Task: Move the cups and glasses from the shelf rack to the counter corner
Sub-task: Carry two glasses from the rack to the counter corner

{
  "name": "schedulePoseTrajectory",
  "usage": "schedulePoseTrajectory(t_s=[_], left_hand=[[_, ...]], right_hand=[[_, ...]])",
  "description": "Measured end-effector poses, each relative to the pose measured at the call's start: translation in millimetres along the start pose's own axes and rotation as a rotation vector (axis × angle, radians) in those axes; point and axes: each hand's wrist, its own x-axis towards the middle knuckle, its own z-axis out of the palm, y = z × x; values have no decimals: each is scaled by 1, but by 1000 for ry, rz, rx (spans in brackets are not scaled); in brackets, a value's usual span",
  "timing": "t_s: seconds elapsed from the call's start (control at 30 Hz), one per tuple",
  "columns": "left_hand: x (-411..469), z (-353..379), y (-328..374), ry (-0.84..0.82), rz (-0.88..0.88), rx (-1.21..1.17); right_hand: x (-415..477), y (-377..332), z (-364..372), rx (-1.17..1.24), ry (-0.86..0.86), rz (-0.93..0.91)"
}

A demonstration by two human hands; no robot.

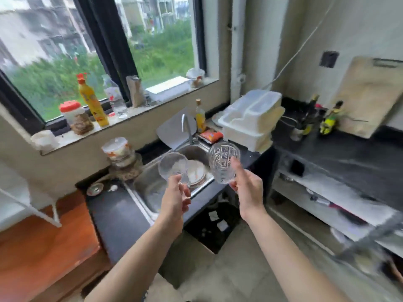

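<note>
My left hand (177, 198) grips a smooth clear glass (173, 167), tilted with its mouth toward me, above the steel sink (150, 188). My right hand (247, 188) holds a patterned clear glass (223, 164) upright over the sink's right edge. Both glasses are in the air, apart from each other. The dark counter (340, 153) runs along the right wall, and its corner lies behind a stack of white plastic boxes (250, 120). A white shelf rack (26, 205) edge shows at the far left.
Plates (196, 173) lie in the sink under a tap (187, 127). Stacked lidded bowls (118, 153) stand left of the sink. Bottles and jars line the window sill (91, 131). A cutting board (368, 94) leans on the right wall beside bottles (329, 118). Open shelves (327, 199) sit under the counter.
</note>
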Motion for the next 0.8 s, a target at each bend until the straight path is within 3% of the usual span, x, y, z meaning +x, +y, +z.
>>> schedulePoseTrajectory(t_s=[0.27,0.57,0.8], left_hand=[[4,207,-24,-353,90,332],[8,470,-50,-806,39,412],[-45,633,-63,-1076,67,541]], right_hand=[[59,-30,-181,-7,453,-14],[142,-87,-375,-37,887,-6],[137,-131,-518,57,1205,-44]])
